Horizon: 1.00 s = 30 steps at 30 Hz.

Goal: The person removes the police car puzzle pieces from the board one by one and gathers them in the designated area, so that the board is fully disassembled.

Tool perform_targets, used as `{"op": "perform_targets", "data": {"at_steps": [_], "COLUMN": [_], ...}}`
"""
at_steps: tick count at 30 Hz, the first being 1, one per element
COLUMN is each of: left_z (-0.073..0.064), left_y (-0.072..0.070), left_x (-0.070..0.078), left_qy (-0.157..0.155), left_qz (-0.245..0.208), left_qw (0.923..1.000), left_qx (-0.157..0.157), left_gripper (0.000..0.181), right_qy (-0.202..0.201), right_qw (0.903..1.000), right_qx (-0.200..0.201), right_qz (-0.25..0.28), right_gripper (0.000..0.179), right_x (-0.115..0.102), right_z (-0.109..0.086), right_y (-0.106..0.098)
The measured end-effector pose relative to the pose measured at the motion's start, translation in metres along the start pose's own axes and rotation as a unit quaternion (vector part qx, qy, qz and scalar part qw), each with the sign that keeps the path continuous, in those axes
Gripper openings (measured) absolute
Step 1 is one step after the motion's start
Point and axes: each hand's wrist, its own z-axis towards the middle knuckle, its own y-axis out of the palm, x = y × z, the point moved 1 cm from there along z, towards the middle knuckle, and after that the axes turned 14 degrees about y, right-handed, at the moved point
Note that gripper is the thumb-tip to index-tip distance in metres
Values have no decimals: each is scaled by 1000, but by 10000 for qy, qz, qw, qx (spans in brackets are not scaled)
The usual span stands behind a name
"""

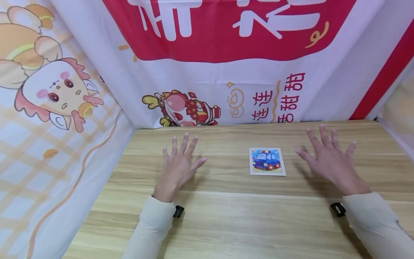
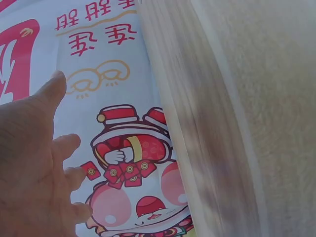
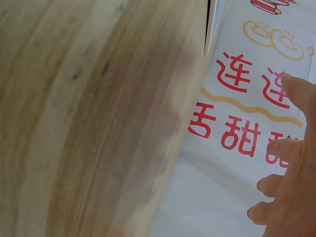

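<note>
A square picture puzzle or card point(image 1: 267, 161) with a blue cartoon car and a white border lies flat on the wooden table, between the two hands and nearer the right one. My left hand point(image 1: 179, 164) is over the table to its left, fingers spread, holding nothing. To its right, my right hand point(image 1: 333, 160) is likewise spread, with nothing in it. In the left wrist view the left hand point(image 2: 34, 168) shows thumb and fingertips apart. The right wrist view has the right hand point(image 3: 291, 163) at its right edge; a thin edge of the card point(image 3: 214, 24) shows at the top.
The wooden table point(image 1: 220, 223) reaches back to a white cloth point(image 1: 207, 75) printed with red lettering and cartoon figures. Another printed cloth point(image 1: 97, 172) hangs along the left side. Black bands point(image 1: 178, 211) show at both cuffs of the light sleeves.
</note>
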Motion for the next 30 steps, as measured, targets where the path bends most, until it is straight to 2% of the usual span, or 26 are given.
{"op": "perform_targets", "data": {"at_steps": [9, 19, 30], "left_z": [2, 6, 12], "left_y": [4, 8, 13], "left_x": [6, 17, 30], "left_qy": [85, 427, 725], "left_qz": [-187, -241, -246], "left_qw": [9996, 9987, 9967], "left_qx": [-187, -106, -268], "left_gripper": [78, 76, 76], "right_qy": [-32, -147, -260], "right_qw": [9998, 9992, 9977], "right_qx": [-124, -295, -527], "right_qz": [123, 218, 340], "right_gripper": [93, 92, 89], "right_x": [-2, -8, -20], "right_z": [3, 4, 7], "right_y": [2, 1, 4]}}
